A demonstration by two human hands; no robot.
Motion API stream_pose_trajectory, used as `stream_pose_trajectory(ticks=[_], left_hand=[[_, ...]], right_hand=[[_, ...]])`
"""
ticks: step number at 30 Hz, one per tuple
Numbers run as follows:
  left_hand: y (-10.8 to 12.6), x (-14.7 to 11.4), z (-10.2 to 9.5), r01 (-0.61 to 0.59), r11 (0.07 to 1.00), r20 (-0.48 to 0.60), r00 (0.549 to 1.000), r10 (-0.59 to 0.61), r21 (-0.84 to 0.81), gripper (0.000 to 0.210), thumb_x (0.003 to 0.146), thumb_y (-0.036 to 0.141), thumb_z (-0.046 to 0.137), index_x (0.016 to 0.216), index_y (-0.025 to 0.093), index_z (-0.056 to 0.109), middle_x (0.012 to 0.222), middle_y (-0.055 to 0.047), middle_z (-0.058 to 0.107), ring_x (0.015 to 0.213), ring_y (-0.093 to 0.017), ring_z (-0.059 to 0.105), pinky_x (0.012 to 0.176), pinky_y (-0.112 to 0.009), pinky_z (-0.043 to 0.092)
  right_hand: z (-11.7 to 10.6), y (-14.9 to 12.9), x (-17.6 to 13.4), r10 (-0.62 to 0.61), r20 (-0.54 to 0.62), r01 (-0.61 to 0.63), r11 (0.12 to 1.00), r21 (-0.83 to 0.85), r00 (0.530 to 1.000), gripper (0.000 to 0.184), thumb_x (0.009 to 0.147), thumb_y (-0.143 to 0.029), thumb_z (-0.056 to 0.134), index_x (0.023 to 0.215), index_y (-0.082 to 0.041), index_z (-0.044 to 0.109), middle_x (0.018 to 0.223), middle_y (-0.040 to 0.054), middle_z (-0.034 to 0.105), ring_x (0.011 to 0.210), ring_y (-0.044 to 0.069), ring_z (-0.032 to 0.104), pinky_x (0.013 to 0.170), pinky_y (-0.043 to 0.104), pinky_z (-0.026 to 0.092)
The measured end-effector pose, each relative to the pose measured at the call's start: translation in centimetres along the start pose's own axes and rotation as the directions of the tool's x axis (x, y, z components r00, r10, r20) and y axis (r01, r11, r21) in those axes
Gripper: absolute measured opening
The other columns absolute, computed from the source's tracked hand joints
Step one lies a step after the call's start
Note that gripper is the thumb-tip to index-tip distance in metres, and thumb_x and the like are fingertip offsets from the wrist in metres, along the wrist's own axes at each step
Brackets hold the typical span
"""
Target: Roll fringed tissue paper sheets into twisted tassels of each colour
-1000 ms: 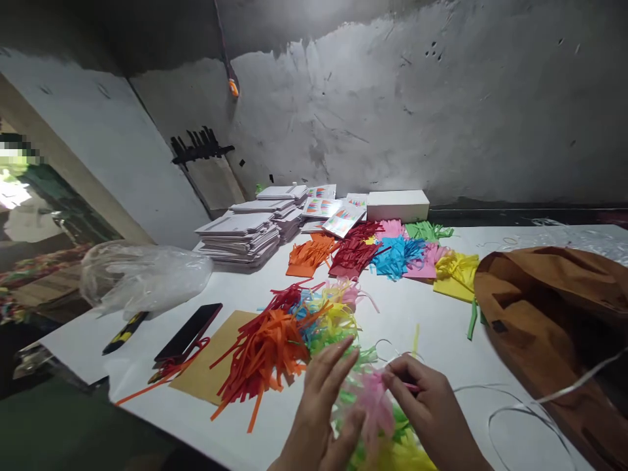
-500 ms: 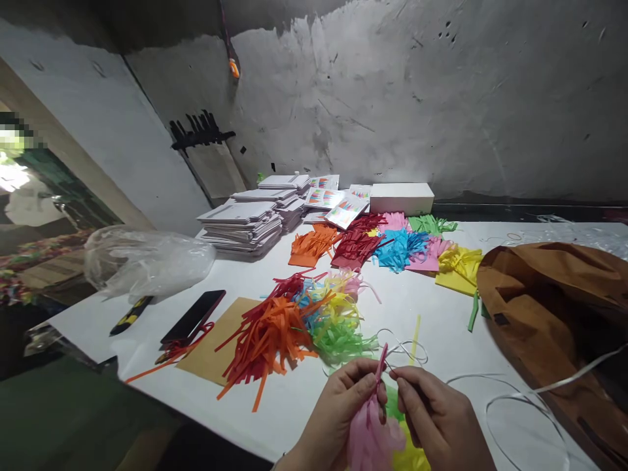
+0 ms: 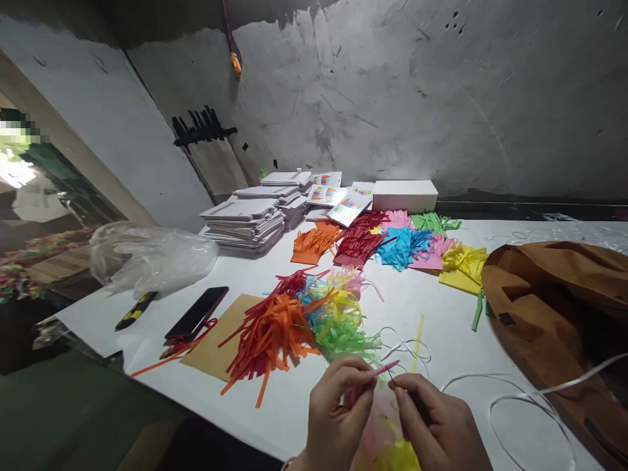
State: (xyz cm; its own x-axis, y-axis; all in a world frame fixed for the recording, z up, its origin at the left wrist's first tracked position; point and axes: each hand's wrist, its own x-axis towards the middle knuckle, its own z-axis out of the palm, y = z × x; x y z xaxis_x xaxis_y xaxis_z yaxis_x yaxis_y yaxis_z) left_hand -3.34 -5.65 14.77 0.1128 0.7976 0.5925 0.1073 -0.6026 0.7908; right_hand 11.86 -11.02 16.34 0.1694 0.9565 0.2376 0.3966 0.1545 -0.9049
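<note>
In the head view, a pink tassel is held, near right of centre, in the tight grip of the left hand; a thin strand is pinched by the right hand. The tassel is judged unfinished. Bunched tassels are laid left; far fringed papers appear not yet rolled.

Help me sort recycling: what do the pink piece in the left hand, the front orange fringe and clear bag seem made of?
Pink piece: perhaps matte tissue paper, apparently twisted.
Orange fringe: likely matte paper, cut into thin, bending strips.
Clear bag: probably glossy plastic film, see-through with crinkled highlights.
</note>
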Motion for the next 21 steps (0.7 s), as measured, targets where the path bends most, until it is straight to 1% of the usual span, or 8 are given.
stream_pose_trajectory(ticks=[2, 5, 9, 13, 18, 21], left_hand=[[-0.11, -0.15, 0.05, -0.058, 0.998, 0.004, 0.998, 0.058, 0.032, 0.016, 0.085, 0.005, 0.067, 0.087, 0.02, 0.07, 0.087, -0.002, 0.067, 0.068, -0.012, 0.064, 0.056, -0.018, 0.051], [-0.29, -0.28, 0.1, -0.104, 0.992, 0.009, 0.995, 0.104, 0.065, 0.019, 0.084, 0.003, 0.066, 0.09, 0.02, 0.069, 0.089, -0.003, 0.066, 0.073, -0.013, 0.066, 0.058, -0.017, 0.052], [-0.39, -0.26, 0.1, -0.164, 0.982, 0.023, 0.986, 0.162, 0.096, 0.019, 0.086, 0.002, 0.065, 0.093, 0.02, 0.068, 0.091, -0.003, 0.065, 0.072, -0.012, 0.065, 0.057, -0.017, 0.052], [-0.49, -0.28, 0.07, -0.209, 0.971, 0.029, 0.978, 0.207, 0.114, 0.018, 0.087, 0.002, 0.064, 0.092, 0.019, 0.065, 0.093, -0.004, 0.065, 0.074, -0.013, 0.064, 0.058, -0.018, 0.051], [-0.67, -0.22, 0.12, -0.285, 0.951, 0.029, 0.958, 0.284, 0.118, 0.024, 0.085, -0.005, 0.06, 0.096, 0.017, 0.063, 0.093, -0.005, 0.064, 0.085, -0.015, 0.065, 0.066, -0.02, 0.054], [-0.65, -0.16, 0.25, -0.307, 0.944, 0.014, 0.952, 0.307, 0.123, 0.026, 0.084, -0.007, 0.059, 0.096, 0.016, 0.064, 0.093, -0.006, 0.063, 0.087, -0.016, 0.065, 0.072, -0.022, 0.056]], right_hand=[[0.07, 0.08, 0.03, 0.039, 0.01, -0.039, 0.999, 0.0, 0.999, 0.041, 0.097, -0.055, 0.049, 0.084, -0.023, 0.07, 0.055, -0.0029, 0.058, 0.047, 0.012, 0.05, 0.047, 0.021, 0.038], [0.02, 0.24, 0.01, 0.095, 0.043, -0.096, 0.995, 0.027, 0.995, 0.043, 0.096, -0.058, 0.049, 0.084, -0.022, 0.069, 0.058, -0.0018, 0.058, 0.049, 0.012, 0.049, 0.046, 0.021, 0.036], [-0.01, 0.53, -0.11, 0.148, 0.084, -0.152, 0.987, 0.05, 0.985, 0.045, 0.096, -0.059, 0.047, 0.085, -0.021, 0.069, 0.064, 0.0005, 0.064, 0.051, 0.013, 0.05, 0.047, 0.021, 0.037], [0.09, 0.73, -0.17, 0.184, 0.098, -0.19, 0.98, 0.059, 0.978, 0.044, 0.095, -0.06, 0.049, 0.085, -0.021, 0.068, 0.063, -0.0006, 0.062, 0.05, 0.012, 0.047, 0.046, 0.021, 0.034], [0.03, 0.55, -0.22, 0.223, 0.096, -0.233, 0.966, 0.111, 0.97, 0.045, 0.093, -0.061, 0.05, 0.084, -0.021, 0.067, 0.063, -0.0005, 0.06, 0.052, 0.012, 0.045, 0.047, 0.021, 0.033], [-0.05, 0.55, -0.31, 0.265, 0.107, -0.278, 0.952, 0.131, 0.958, 0.046, 0.091, -0.063, 0.052, 0.084, -0.02, 0.067, 0.06, -0.0009, 0.056, 0.052, 0.011, 0.043, 0.046, 0.021, 0.031]])
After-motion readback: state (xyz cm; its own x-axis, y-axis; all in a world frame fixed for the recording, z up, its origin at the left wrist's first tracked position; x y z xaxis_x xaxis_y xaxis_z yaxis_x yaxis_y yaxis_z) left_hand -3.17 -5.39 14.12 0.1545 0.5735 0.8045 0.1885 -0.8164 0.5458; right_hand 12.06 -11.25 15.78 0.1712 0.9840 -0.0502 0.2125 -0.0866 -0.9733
